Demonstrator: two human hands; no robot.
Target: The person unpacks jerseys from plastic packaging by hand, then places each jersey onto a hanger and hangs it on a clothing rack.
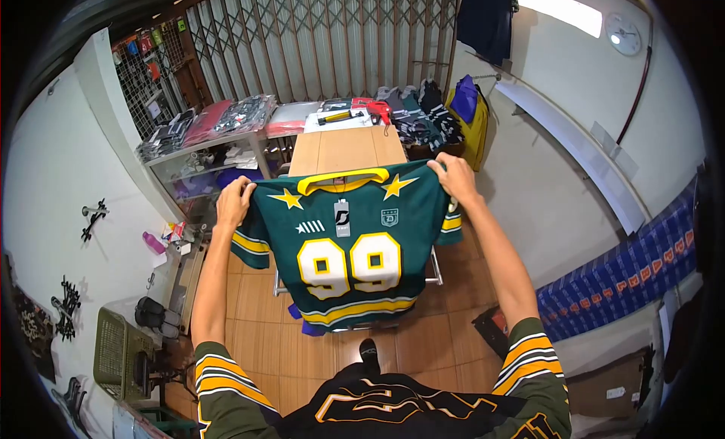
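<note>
A green jersey (302,227) with a yellow collar, gold stars and a large white 99 hangs spread out in front of me. My left hand (236,199) pinches it at the shoulder on the left. On the other side, my right hand (455,176) grips the opposite shoulder, fingers closed on the cloth. A grey hang tag (342,218) lies against the chest below the collar. Behind the jersey is a wooden table (347,148), its near part hidden by the cloth.
Bagged garments (245,112) lie on a glass cabinet (219,167) at the back left. Folded clothes (423,114) and a red tool (377,108) are behind the table. A green basket (111,352) stands at the lower left, and a blue printed banner (619,273) is on the right.
</note>
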